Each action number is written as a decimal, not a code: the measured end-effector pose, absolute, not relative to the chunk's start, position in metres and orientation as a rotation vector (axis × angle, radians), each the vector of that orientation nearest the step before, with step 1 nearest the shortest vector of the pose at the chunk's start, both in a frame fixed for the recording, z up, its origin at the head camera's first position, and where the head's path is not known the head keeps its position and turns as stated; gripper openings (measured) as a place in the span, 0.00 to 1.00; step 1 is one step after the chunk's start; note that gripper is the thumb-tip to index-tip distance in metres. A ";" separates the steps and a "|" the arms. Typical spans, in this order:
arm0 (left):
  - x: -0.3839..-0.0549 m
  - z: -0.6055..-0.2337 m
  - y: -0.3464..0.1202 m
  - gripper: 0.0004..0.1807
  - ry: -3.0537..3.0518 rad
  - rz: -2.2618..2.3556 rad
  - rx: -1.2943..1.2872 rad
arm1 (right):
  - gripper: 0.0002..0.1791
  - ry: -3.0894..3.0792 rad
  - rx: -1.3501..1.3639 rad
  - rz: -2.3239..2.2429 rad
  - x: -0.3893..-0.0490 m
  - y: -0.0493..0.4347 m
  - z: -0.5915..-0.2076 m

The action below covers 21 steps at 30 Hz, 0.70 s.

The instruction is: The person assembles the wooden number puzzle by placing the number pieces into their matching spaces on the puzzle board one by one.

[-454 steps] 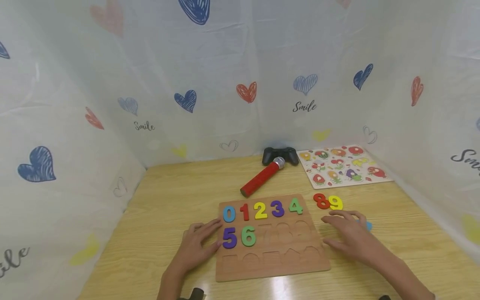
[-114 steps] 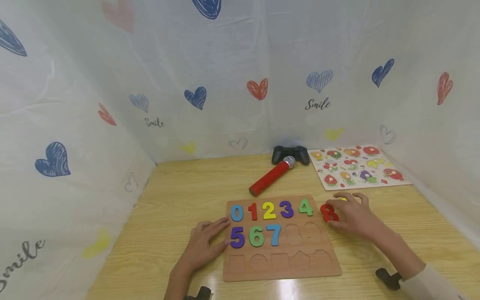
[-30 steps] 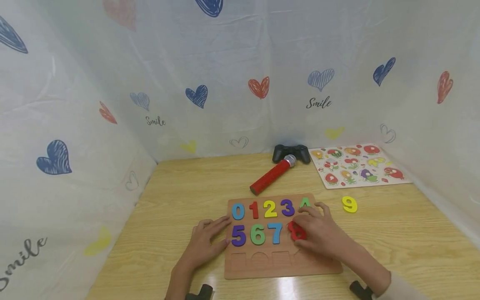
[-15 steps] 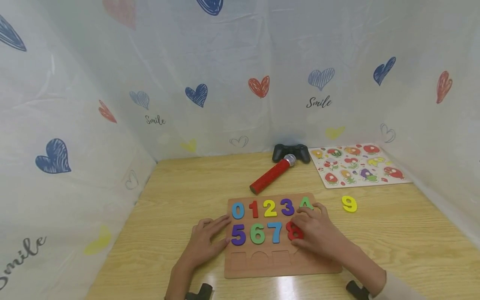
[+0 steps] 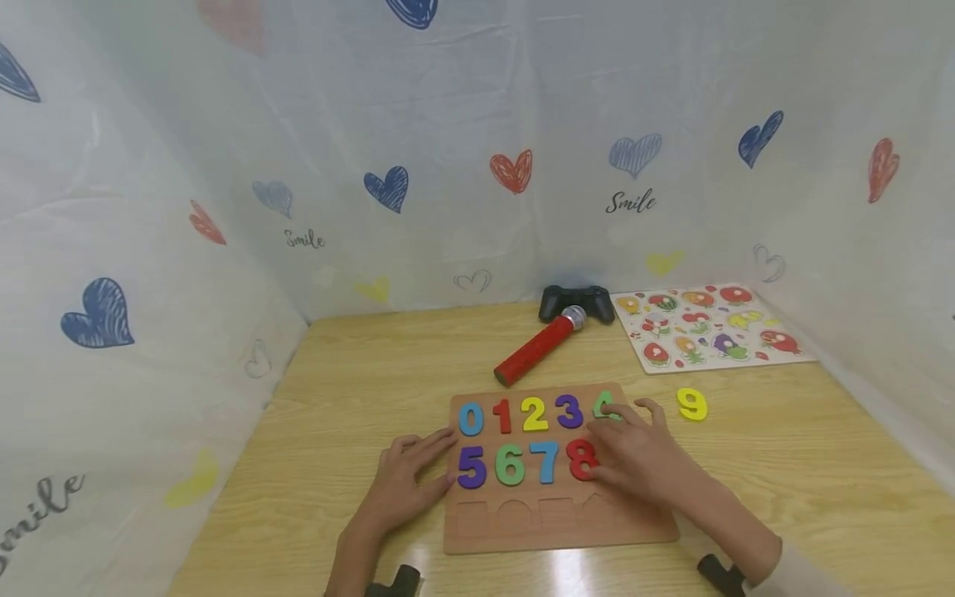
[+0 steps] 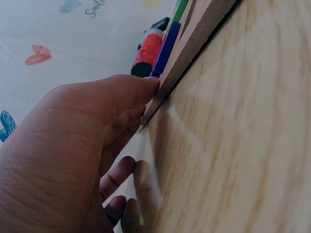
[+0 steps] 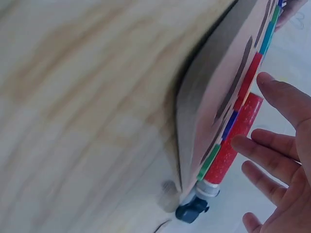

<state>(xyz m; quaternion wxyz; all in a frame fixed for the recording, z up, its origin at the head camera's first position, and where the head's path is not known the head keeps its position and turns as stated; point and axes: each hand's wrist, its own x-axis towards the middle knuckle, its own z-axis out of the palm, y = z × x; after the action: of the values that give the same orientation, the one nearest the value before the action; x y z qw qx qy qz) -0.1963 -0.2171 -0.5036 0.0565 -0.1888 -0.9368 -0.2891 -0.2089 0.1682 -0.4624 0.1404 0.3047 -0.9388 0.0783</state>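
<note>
A wooden number board (image 5: 552, 537) lies on the table, with coloured pieces 0 to 4 in its top row. Below them sit the 5 (image 5: 472, 467), 6, 7 (image 5: 545, 461) and red 8 (image 5: 582, 458). My right hand (image 5: 647, 458) hovers over the board's right side, partly covering the green 4 (image 5: 604, 404). In the right wrist view its fingers are spread, with the thumb near the red 8 (image 7: 249, 77). My left hand (image 5: 406, 481) rests thumb and fingertips against the board's left edge. A yellow 9 (image 5: 692, 404) lies on the table beyond the right hand.
Behind the board lies a red microphone (image 5: 537, 350), its silver head against a black game controller (image 5: 576, 303). A fruit picture puzzle (image 5: 712, 327) lies at the back right. A white curtain with hearts (image 5: 448, 108) surrounds the table (image 5: 351, 373).
The blue 7 and then the red 8 have come from the table into the second row. In the last half second my right fingers have loosened from the 8. My left hand stays put.
</note>
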 end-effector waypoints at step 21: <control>-0.196 -0.502 -0.218 0.31 -2.892 -0.894 -0.559 | 0.29 -2.767 0.700 0.290 -0.224 0.224 -0.458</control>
<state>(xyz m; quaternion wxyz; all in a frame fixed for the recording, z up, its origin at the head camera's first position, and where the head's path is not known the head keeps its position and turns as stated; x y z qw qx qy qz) -0.1956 -0.2183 -0.5021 0.0319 -0.1814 -0.9390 -0.2903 -0.2242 0.2239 -0.4585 0.1361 0.2418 -0.9555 0.1001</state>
